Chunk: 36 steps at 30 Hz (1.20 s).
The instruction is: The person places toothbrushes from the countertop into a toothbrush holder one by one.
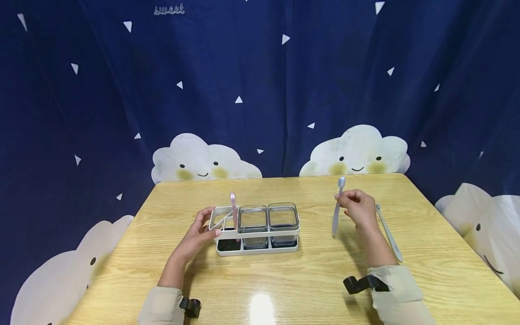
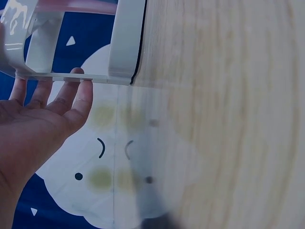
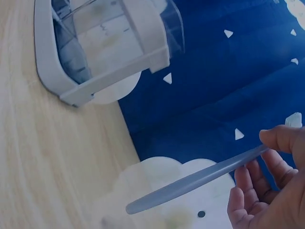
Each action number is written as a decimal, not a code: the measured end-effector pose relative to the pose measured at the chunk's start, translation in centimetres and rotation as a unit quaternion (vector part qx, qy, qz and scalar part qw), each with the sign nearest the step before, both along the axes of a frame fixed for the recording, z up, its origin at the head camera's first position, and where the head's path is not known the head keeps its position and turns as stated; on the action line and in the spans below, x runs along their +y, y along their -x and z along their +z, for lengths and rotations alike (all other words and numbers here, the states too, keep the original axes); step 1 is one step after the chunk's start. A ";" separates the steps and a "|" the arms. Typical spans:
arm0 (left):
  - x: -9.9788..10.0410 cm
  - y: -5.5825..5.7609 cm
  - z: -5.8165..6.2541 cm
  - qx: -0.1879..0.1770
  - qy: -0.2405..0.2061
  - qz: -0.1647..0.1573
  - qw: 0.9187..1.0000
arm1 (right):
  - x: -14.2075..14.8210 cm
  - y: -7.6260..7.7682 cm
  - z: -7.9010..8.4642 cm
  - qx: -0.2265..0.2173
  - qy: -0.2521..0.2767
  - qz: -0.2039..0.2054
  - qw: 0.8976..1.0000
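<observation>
The left wrist view cuts off the white holder point(image 1: 258, 234) at 12 o'clock, and the thumb of the left hand point(image 1: 194, 238) cannot be made out there. In the right wrist view the head of the bluish toothbrush point(image 1: 336, 219) is largely hidden by the right hand point(image 1: 359, 210), with some bristles showing at the thumb's 1 o'clock. The pink toothbrush point(image 1: 234, 211), upright at the holder's 10 o'clock, is partly hidden low down by the front rail. Whether the bluish toothbrush touches the table point(image 1: 308, 280) cannot be told. Right grip: thumb and fingertips together, pinching that toothbrush near its head, bristle end towards 12 o'clock, well apart from the holder at its 3 o'clock. Left grip: clamped on the holder's 9 o'clock end, thumb at the front rim. 2 clear cups point(image 1: 253, 219) sit towards 3 o'clock in the holder; a grey toothbrush point(image 1: 388, 234) lies at the right hand's 4 o'clock
</observation>
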State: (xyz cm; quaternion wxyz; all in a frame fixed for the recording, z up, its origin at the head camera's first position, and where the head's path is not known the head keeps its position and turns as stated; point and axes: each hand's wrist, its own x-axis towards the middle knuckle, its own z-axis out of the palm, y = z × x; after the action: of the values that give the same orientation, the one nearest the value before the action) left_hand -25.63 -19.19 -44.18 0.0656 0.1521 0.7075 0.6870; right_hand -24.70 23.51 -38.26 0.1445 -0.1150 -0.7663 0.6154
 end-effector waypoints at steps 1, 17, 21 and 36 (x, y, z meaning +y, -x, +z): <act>0.0 0.0 0.0 0.000 0.000 0.000 1.000 | -0.2 -0.1 0.2 0.004 0.001 0.000 1.000; -0.1 0.1 0.0 0.005 0.004 -0.005 1.000 | -2.8 -1.0 3.4 0.084 0.019 0.031 0.996; -0.1 0.2 0.0 0.004 0.006 -0.006 1.000 | -3.7 -1.3 4.2 0.114 0.029 0.045 0.992; -0.1 0.1 0.3 0.008 0.024 0.007 1.000 | -6.5 -1.0 5.7 0.173 0.056 0.107 0.977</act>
State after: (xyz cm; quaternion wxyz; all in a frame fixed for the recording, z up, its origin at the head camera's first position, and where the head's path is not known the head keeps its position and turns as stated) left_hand -25.71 -19.27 -43.89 0.0585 0.1506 0.7251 0.6695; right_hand -23.74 16.99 -32.53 0.2016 0.0681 -0.7017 0.6799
